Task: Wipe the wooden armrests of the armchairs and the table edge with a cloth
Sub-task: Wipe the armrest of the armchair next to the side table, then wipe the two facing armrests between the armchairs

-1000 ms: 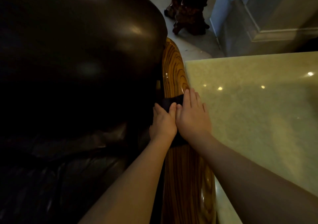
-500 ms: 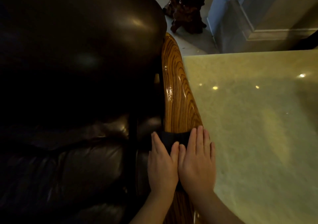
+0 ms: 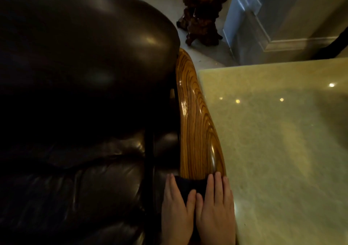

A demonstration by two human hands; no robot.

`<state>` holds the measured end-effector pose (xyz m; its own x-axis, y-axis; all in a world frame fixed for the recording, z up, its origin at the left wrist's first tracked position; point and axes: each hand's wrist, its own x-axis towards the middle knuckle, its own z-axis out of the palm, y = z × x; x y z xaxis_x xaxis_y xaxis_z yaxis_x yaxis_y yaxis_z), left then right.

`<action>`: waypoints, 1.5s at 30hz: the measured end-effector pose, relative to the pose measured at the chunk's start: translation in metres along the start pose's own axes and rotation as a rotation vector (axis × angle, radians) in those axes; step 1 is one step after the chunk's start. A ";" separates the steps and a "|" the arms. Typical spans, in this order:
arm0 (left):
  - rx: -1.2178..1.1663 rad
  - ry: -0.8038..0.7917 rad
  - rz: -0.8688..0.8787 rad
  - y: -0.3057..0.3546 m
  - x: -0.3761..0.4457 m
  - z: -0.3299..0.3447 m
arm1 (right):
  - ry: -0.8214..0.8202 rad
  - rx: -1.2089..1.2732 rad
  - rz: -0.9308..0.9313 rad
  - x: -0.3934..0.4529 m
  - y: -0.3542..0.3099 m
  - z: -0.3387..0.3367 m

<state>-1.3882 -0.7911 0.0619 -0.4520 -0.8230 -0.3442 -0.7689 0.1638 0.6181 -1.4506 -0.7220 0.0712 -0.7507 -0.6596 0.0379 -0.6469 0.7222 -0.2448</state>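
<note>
A pale stone counter fills the right of the frame. At bottom centre, left hand and right hand press flat, fingers extended, on the dark cloth draped over the wooden armrest. Armrest wiping appears underway; next likely needs sliding the cloth along the wood.

Dark cloth on wooden armrest

Both hands lie flat, palms down, side by side at the bottom of the view. The left hand has its fingers stretched forward and a little apart, the thumb angled inward. The right hand sits just beside it, fingers straight, close together and pointing forward. The two thumbs touch at their tips between the hands. Neither hand is curled into a grip; both press down open. The wrists run out of the frame below.
</note>
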 end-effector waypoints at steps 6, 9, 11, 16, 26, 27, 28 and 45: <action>0.271 -0.136 0.283 0.006 0.031 -0.036 | -0.199 -0.046 -0.020 0.023 0.002 -0.040; 0.347 -0.178 0.296 0.013 0.034 -0.049 | -0.335 -0.104 -0.034 0.030 0.001 -0.058; 0.386 -0.201 0.296 0.016 0.030 -0.056 | -0.370 -0.108 -0.040 0.032 0.003 -0.067; 0.496 -0.273 0.376 0.031 0.017 -0.072 | -0.503 -0.067 -0.095 0.040 0.004 -0.090; 0.507 -0.355 0.422 0.081 -0.037 -0.150 | -0.549 -0.058 -0.303 0.032 -0.003 -0.169; 0.522 -0.331 0.415 0.086 -0.042 -0.160 | -0.547 -0.058 -0.333 0.031 -0.005 -0.179; 0.549 -0.293 0.420 0.091 -0.048 -0.170 | -0.550 -0.057 -0.359 0.031 -0.008 -0.190; 0.576 0.006 0.537 0.112 -0.128 -0.324 | -0.175 -0.105 -0.643 0.007 -0.096 -0.304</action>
<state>-1.2702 -0.8435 0.4040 -0.8269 -0.5539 -0.0970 -0.5599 0.7947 0.2345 -1.4345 -0.7329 0.3894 -0.1851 -0.9826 -0.0151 -0.9739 0.1855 -0.1305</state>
